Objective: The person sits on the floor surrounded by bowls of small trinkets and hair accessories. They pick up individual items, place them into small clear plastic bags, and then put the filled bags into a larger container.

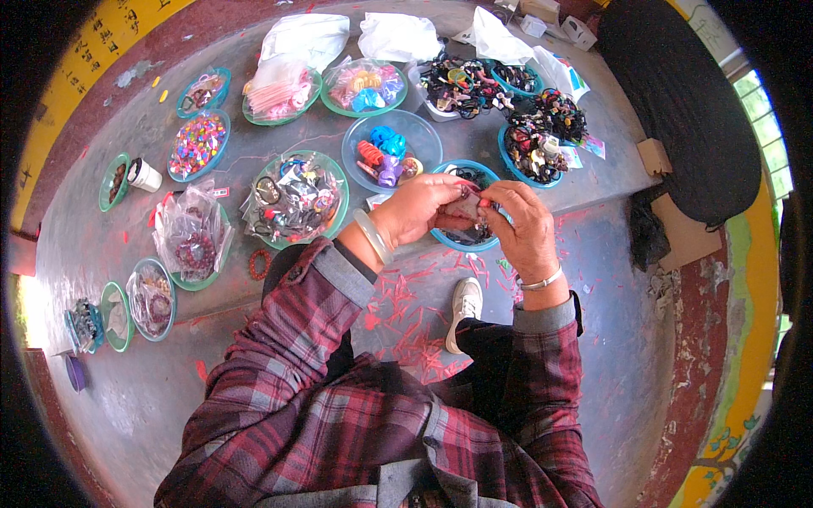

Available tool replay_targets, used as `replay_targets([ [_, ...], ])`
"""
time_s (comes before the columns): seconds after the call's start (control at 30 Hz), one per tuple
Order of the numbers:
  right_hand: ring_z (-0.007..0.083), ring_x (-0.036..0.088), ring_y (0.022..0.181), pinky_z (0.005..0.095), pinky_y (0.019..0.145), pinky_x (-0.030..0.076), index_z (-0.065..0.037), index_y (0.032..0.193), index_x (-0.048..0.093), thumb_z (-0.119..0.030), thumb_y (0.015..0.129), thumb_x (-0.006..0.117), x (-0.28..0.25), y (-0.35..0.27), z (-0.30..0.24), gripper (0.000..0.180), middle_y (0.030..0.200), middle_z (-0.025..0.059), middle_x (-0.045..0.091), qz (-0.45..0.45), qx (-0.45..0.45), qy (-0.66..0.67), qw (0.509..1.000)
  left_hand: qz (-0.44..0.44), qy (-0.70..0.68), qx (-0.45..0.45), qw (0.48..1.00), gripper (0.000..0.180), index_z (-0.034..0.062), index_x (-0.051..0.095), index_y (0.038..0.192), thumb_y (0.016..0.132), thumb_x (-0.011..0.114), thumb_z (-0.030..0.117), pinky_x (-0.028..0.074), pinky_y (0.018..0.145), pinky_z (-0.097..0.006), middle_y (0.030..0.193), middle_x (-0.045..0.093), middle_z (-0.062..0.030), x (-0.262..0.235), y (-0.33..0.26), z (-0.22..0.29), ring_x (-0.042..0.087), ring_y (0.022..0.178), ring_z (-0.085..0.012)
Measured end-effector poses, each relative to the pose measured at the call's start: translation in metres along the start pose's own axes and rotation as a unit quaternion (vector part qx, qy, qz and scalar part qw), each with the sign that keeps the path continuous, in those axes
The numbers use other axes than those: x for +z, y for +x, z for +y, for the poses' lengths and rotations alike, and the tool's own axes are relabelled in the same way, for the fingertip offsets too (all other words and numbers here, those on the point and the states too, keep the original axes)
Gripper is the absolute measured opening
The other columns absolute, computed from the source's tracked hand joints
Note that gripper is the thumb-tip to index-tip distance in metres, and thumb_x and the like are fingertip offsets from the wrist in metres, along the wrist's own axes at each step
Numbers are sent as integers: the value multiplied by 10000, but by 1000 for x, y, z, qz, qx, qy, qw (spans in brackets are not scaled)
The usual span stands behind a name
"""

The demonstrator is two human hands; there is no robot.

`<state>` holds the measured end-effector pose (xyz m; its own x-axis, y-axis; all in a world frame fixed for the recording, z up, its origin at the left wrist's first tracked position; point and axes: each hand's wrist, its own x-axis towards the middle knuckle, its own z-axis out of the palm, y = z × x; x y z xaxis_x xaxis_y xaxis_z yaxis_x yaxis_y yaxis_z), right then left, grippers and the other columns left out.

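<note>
My left hand (417, 208), with a pale bangle at its wrist, has its fingers closed, thumb and fingertips turned toward the right hand. Opposite it, my right hand (522, 222) is closed in a pinch; a silver bracelet is on that wrist. Between the fingertips is something small and pinkish, too covered by the fingers to name. Both hands are above a blue bowl (468, 246) of dark small items, partly hidden by them. Just beyond stands a clear blue basin (356, 140) with blue, red and purple coiled pieces.
Left of my hands is a green bowl (343, 203) of bagged accessories. Bowls of colourful beads (197, 146), pink packets (279, 95) and dark hair ties (461, 85) stand farther off. Red scraps (402, 296) litter the floor by my shoe (465, 306). Cardboard (686, 233) lies at right.
</note>
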<state>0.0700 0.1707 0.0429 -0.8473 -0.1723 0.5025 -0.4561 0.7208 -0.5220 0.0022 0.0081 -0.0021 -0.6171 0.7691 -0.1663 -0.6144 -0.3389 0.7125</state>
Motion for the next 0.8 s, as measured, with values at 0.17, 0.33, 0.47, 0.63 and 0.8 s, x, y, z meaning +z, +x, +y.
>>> replay_targets([
  [0.17,205,585,775,281,653,472,-27,858,609,-33,727,627,2,0,2,132,933,93,580,31,104,86,990,-38,35,9,999,267,-20,516,1089,908,414,148,521,750,-284,1000,584,-98,-6,5,-6,596,870,-155],
  [0.33,98,536,727,216,589,426,-23,876,615,-45,747,646,5,-2,5,135,962,55,590,51,129,91,986,-41,43,16,998,295,-36,501,1111,911,415,164,501,790,-286,1003,591,-116,-6,5,-6,600,893,-178],
  [0.47,177,586,801,266,662,470,-23,857,621,-28,714,641,4,0,0,145,943,92,597,42,147,96,984,-43,43,14,998,252,-8,528,1070,902,413,140,520,744,-269,989,585,-87,-6,6,-7,596,857,-143],
  [0.63,233,587,789,298,684,470,-22,841,618,-22,677,654,5,0,2,168,896,102,609,52,33,39,997,-9,8,2,1000,247,3,516,1074,899,404,136,531,718,-287,978,588,-85,-4,3,-6,603,847,-155],
  [0.8,214,586,794,292,687,461,-26,837,622,-21,665,671,2,2,-1,179,869,89,621,46,-10,24,999,-1,-18,9,1000,253,-3,502,1084,896,413,141,533,723,-315,979,586,-106,-3,0,-3,612,841,-186],
])
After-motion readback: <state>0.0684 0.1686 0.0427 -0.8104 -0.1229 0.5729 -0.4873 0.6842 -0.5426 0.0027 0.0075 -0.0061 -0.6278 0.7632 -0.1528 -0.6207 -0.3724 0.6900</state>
